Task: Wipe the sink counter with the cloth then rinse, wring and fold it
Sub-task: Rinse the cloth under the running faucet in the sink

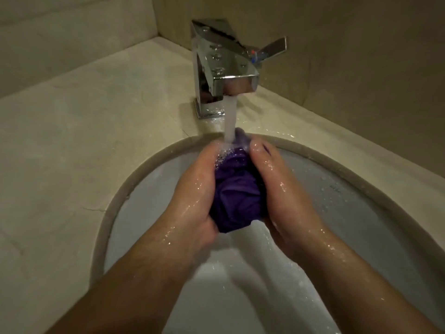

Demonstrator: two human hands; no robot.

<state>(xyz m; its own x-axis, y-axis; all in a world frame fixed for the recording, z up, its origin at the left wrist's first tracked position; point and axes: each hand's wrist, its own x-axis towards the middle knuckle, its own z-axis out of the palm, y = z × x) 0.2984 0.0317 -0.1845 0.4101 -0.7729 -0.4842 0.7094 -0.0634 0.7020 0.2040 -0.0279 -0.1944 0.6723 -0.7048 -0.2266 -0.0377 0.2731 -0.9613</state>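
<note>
A purple cloth (237, 194) is bunched into a wet ball between my two hands, over the white sink basin (149, 203). My left hand (192, 196) presses it from the left and my right hand (286, 198) from the right, both wet. Water runs from the chrome faucet (224, 68) in a stream (230, 121) that lands on the top of the cloth and my fingertips. The beige stone counter (84, 121) surrounds the basin.
The faucet's lever handle (274, 47) points to the right at the back. Tiled walls rise close behind the counter at the back and right. Water drops lie on the counter near the faucet base and on the basin's right wall.
</note>
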